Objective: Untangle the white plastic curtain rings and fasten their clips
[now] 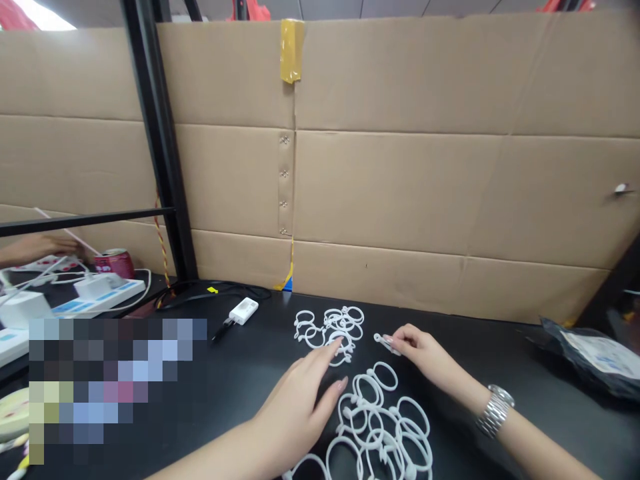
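Note:
My right hand (413, 343) pinches a white plastic curtain ring (379, 339) seen nearly edge-on, its small eyelet pointing left. My left hand (303, 393) reaches forward with thumb and fingers apart. Its fingertips overlap the near edge of the far group of white rings (306, 333); whether they touch is unclear. A larger heap of the same rings (367, 427) lies tangled close to me, right of the left hand and running off the bottom of the view. Each ring carries a small knob or eyelet.
Both groups lie on a black table (230, 387) backed by a cardboard wall (400, 200). A white charger (244, 311) with a black plug lies left. Beyond are power strips (115, 293), a red can (119, 263) and another person's hand (40, 250). A black plastic bag (590, 353) lies right.

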A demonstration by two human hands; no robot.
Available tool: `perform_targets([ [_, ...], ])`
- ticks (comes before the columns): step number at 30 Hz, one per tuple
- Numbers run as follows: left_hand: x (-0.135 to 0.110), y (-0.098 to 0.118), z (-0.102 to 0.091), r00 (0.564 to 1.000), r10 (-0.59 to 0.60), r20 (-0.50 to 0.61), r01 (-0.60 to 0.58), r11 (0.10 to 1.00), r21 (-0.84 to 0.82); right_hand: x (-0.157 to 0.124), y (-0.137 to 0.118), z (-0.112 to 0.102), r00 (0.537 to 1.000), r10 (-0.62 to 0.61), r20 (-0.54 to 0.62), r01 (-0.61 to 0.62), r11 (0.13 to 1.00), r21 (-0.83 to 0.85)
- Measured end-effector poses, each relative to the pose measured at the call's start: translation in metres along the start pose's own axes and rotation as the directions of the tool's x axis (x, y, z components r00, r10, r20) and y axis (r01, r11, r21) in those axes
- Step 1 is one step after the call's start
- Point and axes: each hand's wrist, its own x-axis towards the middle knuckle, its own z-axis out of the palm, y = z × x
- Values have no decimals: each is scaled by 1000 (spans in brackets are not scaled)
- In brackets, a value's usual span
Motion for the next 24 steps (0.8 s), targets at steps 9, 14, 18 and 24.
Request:
perform_targets([
  [9,0,19,-14,997,12,75,1,986,-169,-56,-58,19,981,-171,91,118,901,417],
  [14,-5,18,-10,990,94,108,-60,956,-286,-76,-73,28,961,-227,157,139,890,435],
  [18,-6,19,-9,982,166,87,-128,933,-337,-79,-77,31,958,-248,146,170,897,408],
  [24,-7,16,-9,980,201,6,-194,954,-229,-75,-66,34,967,-255,-17,250,929,272],
])
